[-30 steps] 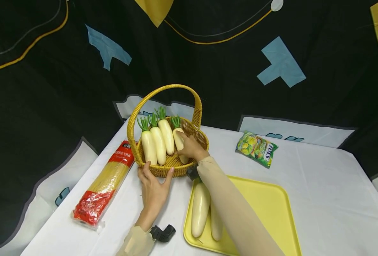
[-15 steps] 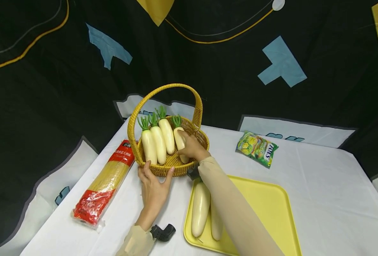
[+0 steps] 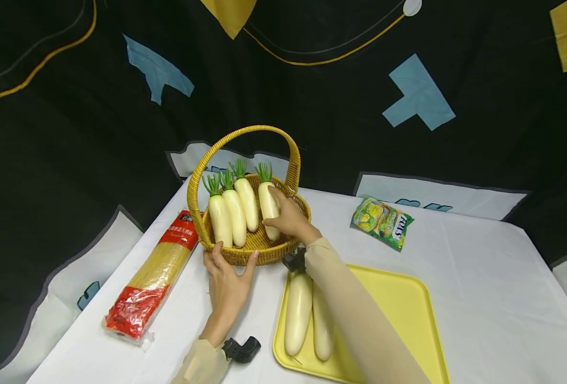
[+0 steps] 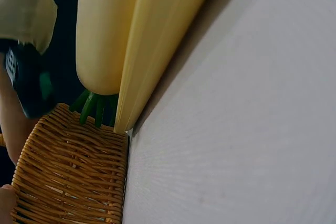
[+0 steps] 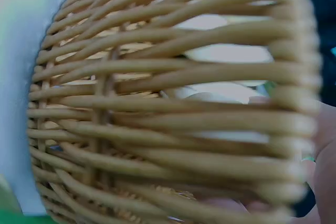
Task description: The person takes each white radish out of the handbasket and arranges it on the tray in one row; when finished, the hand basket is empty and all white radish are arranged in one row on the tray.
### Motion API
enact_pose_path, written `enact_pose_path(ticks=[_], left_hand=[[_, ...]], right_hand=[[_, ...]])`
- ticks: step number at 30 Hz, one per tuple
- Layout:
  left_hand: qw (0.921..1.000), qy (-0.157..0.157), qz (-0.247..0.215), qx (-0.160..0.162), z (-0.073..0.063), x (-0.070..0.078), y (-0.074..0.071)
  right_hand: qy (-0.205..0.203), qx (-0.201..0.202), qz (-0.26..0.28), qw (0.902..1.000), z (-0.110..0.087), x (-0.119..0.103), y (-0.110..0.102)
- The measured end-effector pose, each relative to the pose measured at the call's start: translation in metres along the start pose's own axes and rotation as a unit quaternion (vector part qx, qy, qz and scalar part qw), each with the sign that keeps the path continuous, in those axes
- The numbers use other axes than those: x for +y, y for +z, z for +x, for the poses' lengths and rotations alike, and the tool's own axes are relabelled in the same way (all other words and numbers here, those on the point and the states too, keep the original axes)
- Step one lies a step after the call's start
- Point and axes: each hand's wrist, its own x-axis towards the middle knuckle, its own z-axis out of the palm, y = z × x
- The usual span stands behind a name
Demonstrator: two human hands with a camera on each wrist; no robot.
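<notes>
Clearly, gap between radishes (image 3: pixel 247 204) inside basket (image 3: pixel 245 257)

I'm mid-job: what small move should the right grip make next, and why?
Perhaps raise the rightmost radish in the basket slightly: the right grip holds it, a gap separates it from the other three radishes, and the left grip touches the near rim.

Both hands are bare and sit near each other, not touching. Left grip (image 3: pixel 229 282) has the thumb and forefinger spread in a wide V, pretty straight, tips pointing away from the body. Beige left sleeve (image 3: pixel 203 364) stops short of the wrist, so you see some bare forearm, plus a black left wrist camera (image 3: pixel 242 350). Right arm (image 3: pixel 360 309) reaches further, slanting forward and leftward, with the right grip (image 3: pixel 290 217) pinching, thumb pointing left.
</notes>
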Motion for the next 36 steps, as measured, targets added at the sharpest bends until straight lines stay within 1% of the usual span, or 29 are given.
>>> enact_pose_path(ticks=[4,7,10,13,17,19,22,24,26,28,32,36], left_hand=[[1.0,0.002,0.001,0.002,0.001,-0.001,-0.001],[1.0,0.001,0.0,0.0,0.001,-0.003,-0.001],[1.0,-0.003,-0.001,-0.003,0.0,-0.004,-0.002],[1.0,-0.002,-0.002,-0.005,0.0,-0.005,-0.002],[1.0,0.003,-0.004,-0.002,0.0,-0.006,-0.002],[1.0,0.005,-0.006,-0.001,0.0,-0.005,-0.002],[0.9999,0.002,-0.009,-0.008,0.001,-0.005,0.0],[0.9998,0.0,-0.012,-0.013,0.0,-0.004,0.001],[0.9998,-0.002,-0.012,-0.016,0.0,-0.003,0.003],[0.9999,0.0,-0.011,-0.012,-0.001,-0.003,0.004],[0.9999,0.01,-0.011,-0.003,0.0,-0.002,0.003],[0.9998,0.014,-0.013,-0.002,0.002,-0.002,0.002]], right_hand=[[-0.022,0.018,0.014,0.9995,-0.009,-0.006,-0.008],[-0.044,0.029,0.03,0.9982,-0.021,-0.01,-0.014],[-0.062,0.035,0.054,0.996,-0.037,-0.013,-0.02],[-0.064,0.039,0.084,0.9937,-0.057,-0.018,-0.028],[-0.043,0.038,0.122,0.9909,-0.089,-0.021,-0.041],[-0.024,0.034,0.139,0.9894,-0.108,-0.027,-0.051],[0.002,0.034,0.158,0.9868,-0.132,-0.023,-0.061],[0.019,0.038,0.164,0.9855,-0.148,-0.016,-0.065],[0.031,0.042,0.165,0.985,-0.162,0.002,-0.063],[0.052,0.043,0.161,0.9846,-0.178,0.014,-0.063],[0.108,0.047,0.144,0.9826,-0.206,0.037,-0.058],[0.165,0.051,0.114,0.9784,-0.224,0.053,-0.051]])
